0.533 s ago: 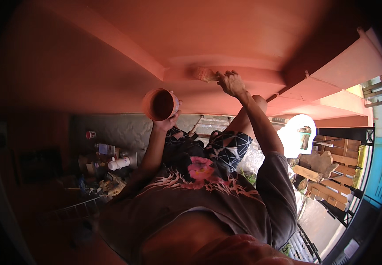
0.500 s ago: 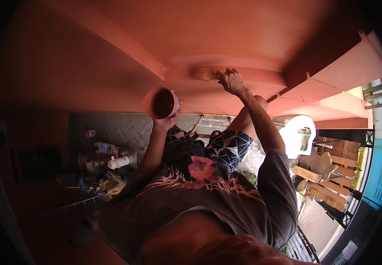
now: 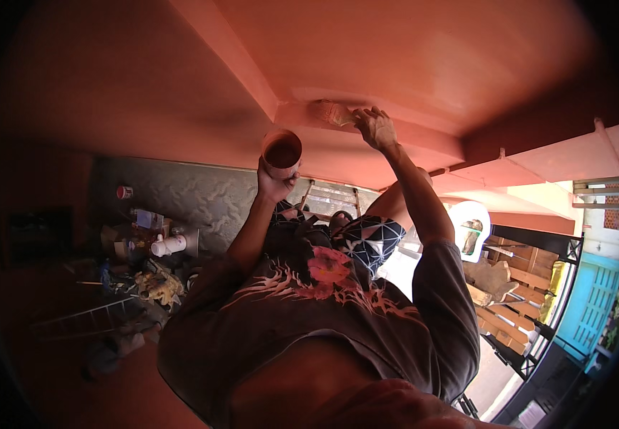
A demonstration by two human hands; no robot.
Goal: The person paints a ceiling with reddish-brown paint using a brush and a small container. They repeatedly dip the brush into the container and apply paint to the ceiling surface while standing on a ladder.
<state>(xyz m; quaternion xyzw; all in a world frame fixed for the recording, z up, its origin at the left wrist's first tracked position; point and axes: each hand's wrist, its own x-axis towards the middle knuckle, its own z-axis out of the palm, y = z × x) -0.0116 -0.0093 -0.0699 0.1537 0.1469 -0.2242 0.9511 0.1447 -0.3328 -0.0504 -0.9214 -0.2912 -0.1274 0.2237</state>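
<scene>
A round, open paint pot with dark reddish paint inside is gripped from below and the side by my left hand. Farther right and higher up, my right hand holds a paintbrush by its handle. The brush's bristles, coated in salmon-red paint, point left and rest against the red-painted beam. Part of the handle is hidden by my fingers. Above the beam spreads a large painted surface of the same red.
Far below, a ladder shows between my legs. At the left lie a small red-and-white bucket, a white container and heaped clutter. Wooden planks and a turquoise slatted panel are at the right.
My left hand has moved the paint pot slightly right and up. The brush stays near the same stretch of beam. The whole view has turned a little.
</scene>
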